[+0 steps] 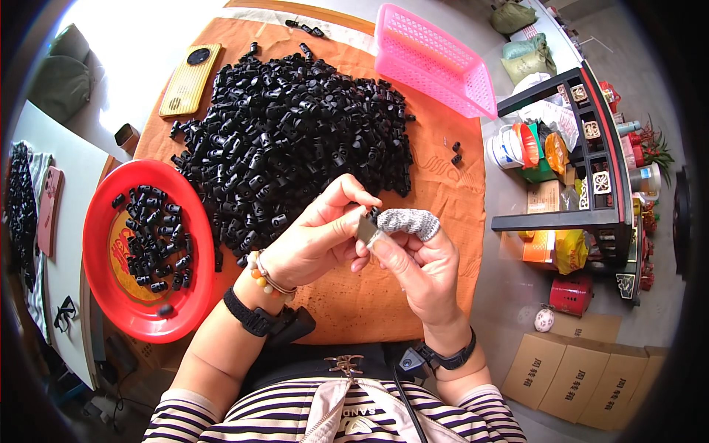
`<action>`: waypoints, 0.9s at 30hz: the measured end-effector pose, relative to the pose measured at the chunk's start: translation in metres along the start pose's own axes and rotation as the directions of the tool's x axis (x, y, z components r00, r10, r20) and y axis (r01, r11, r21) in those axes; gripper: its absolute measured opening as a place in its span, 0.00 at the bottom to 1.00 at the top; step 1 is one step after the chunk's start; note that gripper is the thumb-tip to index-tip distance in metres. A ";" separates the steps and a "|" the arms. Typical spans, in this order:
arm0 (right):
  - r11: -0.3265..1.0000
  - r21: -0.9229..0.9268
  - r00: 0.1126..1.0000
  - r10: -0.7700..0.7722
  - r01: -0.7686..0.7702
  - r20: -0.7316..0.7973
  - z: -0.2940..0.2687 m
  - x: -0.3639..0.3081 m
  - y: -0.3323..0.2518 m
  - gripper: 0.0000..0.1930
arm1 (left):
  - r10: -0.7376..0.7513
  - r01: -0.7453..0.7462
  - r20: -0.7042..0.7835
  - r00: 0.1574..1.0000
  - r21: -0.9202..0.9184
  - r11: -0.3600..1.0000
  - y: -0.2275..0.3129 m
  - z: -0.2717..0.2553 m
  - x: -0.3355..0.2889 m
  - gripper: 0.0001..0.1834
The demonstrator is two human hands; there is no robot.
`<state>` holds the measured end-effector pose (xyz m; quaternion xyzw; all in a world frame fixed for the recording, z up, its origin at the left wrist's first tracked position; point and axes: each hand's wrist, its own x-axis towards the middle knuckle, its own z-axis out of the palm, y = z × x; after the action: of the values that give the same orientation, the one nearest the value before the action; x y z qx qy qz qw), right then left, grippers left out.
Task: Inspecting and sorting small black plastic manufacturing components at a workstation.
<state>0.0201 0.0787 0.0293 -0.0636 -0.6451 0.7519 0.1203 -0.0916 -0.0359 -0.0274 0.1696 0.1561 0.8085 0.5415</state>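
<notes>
Both of my hands meet over the near side of the orange-covered table (443, 214). My left hand (325, 229) pinches a small black plastic part (374, 213) between thumb and fingertips. A flat grey metal piece (366, 230), perhaps a blade, lies against it, under the thumb of my right hand (425, 277). My right hand is closed around that piece, and a grey knitted sleeve (410, 221) covers its index finger. Just beyond them spreads a large heap of black plastic parts (295, 140). The fingers hide most of the held part.
To the left, a red oval tray (100, 258) holds several black parts. A yellow phone-like device (190, 81) lies at the far left, a pink perforated basket (436, 55) at the far right. Loose parts (456, 153) lie right. A shelf (561, 221) and cardboard boxes (576, 376) stand beyond.
</notes>
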 end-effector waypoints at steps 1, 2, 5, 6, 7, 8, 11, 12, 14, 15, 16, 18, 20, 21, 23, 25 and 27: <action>1.000 -0.008 1.000 0.007 -0.007 -0.010 0.000 0.000 0.000 0.11 | 0.002 -0.002 0.010 1.000 0.006 1.000 0.000 0.000 0.000 0.08; 1.000 0.004 1.000 0.011 -0.011 -0.020 0.000 0.000 0.000 0.11 | -0.004 0.004 0.002 1.000 0.001 1.000 0.000 0.000 0.000 0.08; 1.000 0.000 1.000 0.009 -0.009 -0.023 0.000 0.001 -0.001 0.13 | -0.007 0.007 -0.011 1.000 -0.007 1.000 -0.002 -0.001 0.000 0.08; 1.000 -0.011 0.999 0.016 -0.016 -0.031 0.001 0.001 -0.002 0.13 | -0.010 0.010 -0.017 1.000 -0.011 1.000 -0.002 -0.002 0.001 0.08; 0.999 -0.010 0.999 0.032 -0.032 -0.022 0.001 0.000 -0.003 0.14 | -0.011 0.011 -0.021 1.000 -0.009 1.000 -0.002 -0.003 0.001 0.08; 0.998 -0.013 0.998 0.056 -0.057 -0.024 0.002 -0.001 -0.004 0.15 | -0.009 0.009 -0.008 1.000 -0.016 1.000 -0.002 -0.003 0.001 0.08; 0.999 -0.025 0.999 0.046 -0.047 -0.018 0.002 -0.001 -0.005 0.16 | 0.002 -0.001 0.018 1.000 -0.018 1.000 -0.002 -0.004 0.001 0.08; 0.998 -0.035 0.998 0.049 -0.050 -0.031 0.002 -0.001 -0.004 0.16 | 0.003 -0.003 0.015 1.000 -0.016 1.000 -0.002 -0.003 0.001 0.08; 0.999 -0.023 0.999 0.026 -0.026 -0.020 0.002 -0.001 -0.003 0.16 | 0.004 -0.004 0.009 1.000 -0.016 1.000 -0.002 -0.003 0.001 0.08; 1.000 -0.008 1.000 0.023 -0.023 -0.021 0.002 0.000 -0.003 0.16 | 0.004 -0.004 0.007 1.000 -0.018 1.000 -0.002 -0.002 0.001 0.07; 1.000 -0.013 1.000 0.022 -0.022 -0.018 0.001 0.000 -0.002 0.16 | 0.002 -0.002 -0.001 1.000 -0.014 1.000 -0.002 -0.002 0.001 0.07; 1.000 0.010 1.000 0.010 -0.010 -0.009 0.001 0.000 -0.002 0.15 | 0.002 -0.002 0.004 1.000 -0.013 1.000 -0.002 -0.001 0.001 0.07; 1.000 0.014 1.000 0.027 -0.027 -0.004 0.000 0.000 -0.002 0.14 | 0.005 -0.005 0.010 1.000 -0.010 1.000 -0.002 -0.002 0.001 0.07; 0.999 0.027 1.000 0.031 -0.031 -0.003 0.000 -0.001 -0.002 0.14 | 0.008 -0.008 0.016 1.000 -0.010 1.000 -0.002 -0.002 0.001 0.07; 0.999 0.030 0.999 0.033 -0.033 -0.005 0.000 -0.001 -0.002 0.13 | 0.010 -0.009 0.026 1.000 -0.018 1.000 -0.002 -0.002 0.001 0.07; 0.999 0.038 1.000 0.030 -0.030 -0.001 -0.001 -0.001 -0.001 0.13 | 0.008 -0.007 0.032 0.999 -0.026 1.000 -0.002 -0.003 0.001 0.07; 0.998 0.056 1.000 0.021 -0.021 0.006 -0.002 0.000 0.000 0.13 | 0.002 -0.001 0.032 0.999 -0.035 0.999 -0.002 -0.003 0.000 0.08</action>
<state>0.0208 0.0803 0.0289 -0.0648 -0.6236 0.7709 0.1122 -0.0912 -0.0352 -0.0307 0.1731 0.1332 0.8086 0.5463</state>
